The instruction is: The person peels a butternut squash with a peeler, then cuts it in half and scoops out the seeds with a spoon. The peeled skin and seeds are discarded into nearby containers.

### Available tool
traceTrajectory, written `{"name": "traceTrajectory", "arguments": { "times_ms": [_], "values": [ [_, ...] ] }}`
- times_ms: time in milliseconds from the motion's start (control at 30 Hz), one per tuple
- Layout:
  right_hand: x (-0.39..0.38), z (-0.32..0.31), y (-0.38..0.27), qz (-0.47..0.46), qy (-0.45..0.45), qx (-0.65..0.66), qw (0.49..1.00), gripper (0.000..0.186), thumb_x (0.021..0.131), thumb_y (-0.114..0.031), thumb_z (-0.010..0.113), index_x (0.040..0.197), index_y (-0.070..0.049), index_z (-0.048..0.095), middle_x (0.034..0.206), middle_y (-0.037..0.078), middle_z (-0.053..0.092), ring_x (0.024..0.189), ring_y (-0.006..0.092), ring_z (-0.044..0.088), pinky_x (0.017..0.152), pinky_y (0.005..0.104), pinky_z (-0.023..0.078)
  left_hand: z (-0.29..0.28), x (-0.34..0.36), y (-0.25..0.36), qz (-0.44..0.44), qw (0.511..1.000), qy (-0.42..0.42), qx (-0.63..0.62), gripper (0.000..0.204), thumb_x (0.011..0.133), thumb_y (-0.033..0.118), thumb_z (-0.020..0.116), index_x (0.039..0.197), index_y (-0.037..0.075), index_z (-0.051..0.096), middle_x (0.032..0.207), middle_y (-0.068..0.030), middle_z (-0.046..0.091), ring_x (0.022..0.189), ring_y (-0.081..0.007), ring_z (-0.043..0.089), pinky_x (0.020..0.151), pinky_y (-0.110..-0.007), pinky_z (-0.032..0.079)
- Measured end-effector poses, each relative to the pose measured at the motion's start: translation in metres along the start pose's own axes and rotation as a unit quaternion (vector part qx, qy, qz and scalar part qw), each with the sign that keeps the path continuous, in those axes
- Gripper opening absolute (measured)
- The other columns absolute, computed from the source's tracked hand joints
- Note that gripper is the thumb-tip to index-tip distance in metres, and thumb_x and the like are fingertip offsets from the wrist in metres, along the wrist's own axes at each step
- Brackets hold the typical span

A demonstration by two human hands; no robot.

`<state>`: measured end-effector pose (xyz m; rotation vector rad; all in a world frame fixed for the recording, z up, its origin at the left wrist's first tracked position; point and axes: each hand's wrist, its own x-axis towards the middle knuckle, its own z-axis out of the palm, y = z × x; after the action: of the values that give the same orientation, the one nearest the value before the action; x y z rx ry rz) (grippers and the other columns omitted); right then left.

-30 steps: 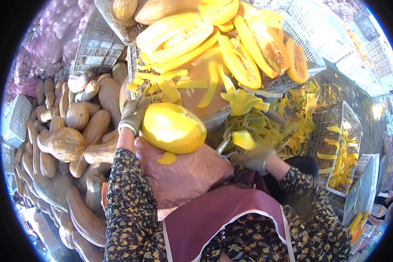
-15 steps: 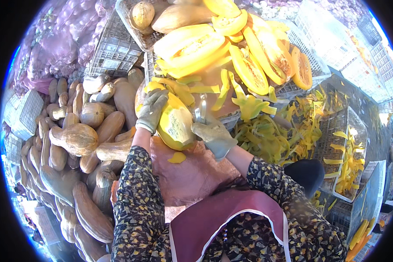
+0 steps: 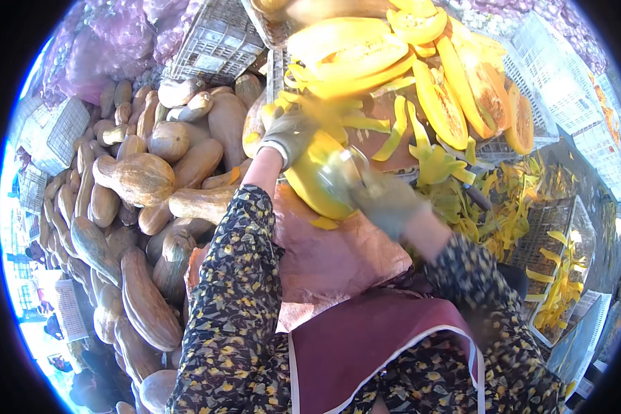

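Note:
A partly peeled yellow squash (image 3: pixel 312 181) rests tilted over the reddish-brown sheet across my lap. My gloved left hand (image 3: pixel 288 133) is closed on its upper left side, holding it. My gloved right hand (image 3: pixel 391 205), smeared by motion, is closed on a metal peeler (image 3: pixel 346 164) at the squash's right side; the tool's edge is blurred. Curled strips of peel (image 3: pixel 393 131) lie just beyond on a brown board. Peeled, halved squashes (image 3: pixel 348 52) with orange seed hollows are piled past them.
Unpeeled tan squashes (image 3: pixel 134 181) are heaped on my left. Peelings (image 3: pixel 504 207) cover the ground on the right, beside a plastic crate (image 3: pixel 541 228) with more strips. Grey crates (image 3: pixel 217 45) and purple net sacks (image 3: pixel 110 52) stand at the back.
The view has shifted, so the scene sits further right and higher. My right hand with the peeler has moved against the squash and is now blurred; the left hand keeps its hold.

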<state>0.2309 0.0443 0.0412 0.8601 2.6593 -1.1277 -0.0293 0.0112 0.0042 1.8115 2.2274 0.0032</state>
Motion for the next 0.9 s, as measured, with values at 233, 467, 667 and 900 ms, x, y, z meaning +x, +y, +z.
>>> {"name": "traceTrajectory", "arguments": {
  "times_ms": [233,467,667,900],
  "values": [
    [-0.093,0.051,0.086,-0.073,-0.054,-0.165,0.982,0.037,0.095,-0.03,0.048,0.121,-0.004,0.057,0.128,0.021,0.058,0.097,0.0361,0.065,0.088,0.043,0.051,0.021,0.011,-0.01,-0.075,0.996,-0.005,-0.056,0.036,0.099,0.021,0.042,0.131,0.021,0.058,0.14,-0.0049,0.055,0.136,-0.0251,0.042,0.115,-0.035,0.028],
    [0.069,-0.074,-0.024,-0.024,-0.196,-0.174,0.965,0.051,0.098,-0.046,0.041,0.12,-0.004,0.061,0.105,0.022,0.067,0.086,0.034,0.068,0.08,0.0408,0.053,-0.005,0.011,-0.002,0.007,0.997,-0.074,0.005,0.037,0.1,0.024,0.04,0.129,0.012,0.06,0.138,-0.0067,0.056,0.132,-0.0242,0.047,0.113,-0.032,0.031],
    [-0.03,-0.018,0.031,0.051,-0.164,-0.09,0.981,0.053,0.101,-0.04,0.036,0.134,-0.001,0.046,0.117,0.026,0.063,0.105,0.0385,0.063,0.092,0.0466,0.047,0.025,0.021,-0.016,-0.023,0.998,0.015,-0.055,0.036,0.099,0.019,0.039,0.127,0.014,0.061,0.137,-0.0049,0.058,0.133,-0.0238,0.046,0.113,-0.04,0.03],
    [-0.004,-0.063,-0.007,0.017,-0.171,-0.142,0.975,0.036,0.099,-0.031,0.044,0.124,-0.011,0.059,0.117,0.019,0.064,0.099,0.0349,0.066,0.083,0.045,0.053,-0.007,0.014,0.012,-0.088,0.988,-0.025,-0.121,0.034,0.098,0.018,0.042,0.124,0.012,0.062,0.134,-0.0106,0.06,0.128,-0.0284,0.051,0.108,-0.039,0.036]
  ]
}}
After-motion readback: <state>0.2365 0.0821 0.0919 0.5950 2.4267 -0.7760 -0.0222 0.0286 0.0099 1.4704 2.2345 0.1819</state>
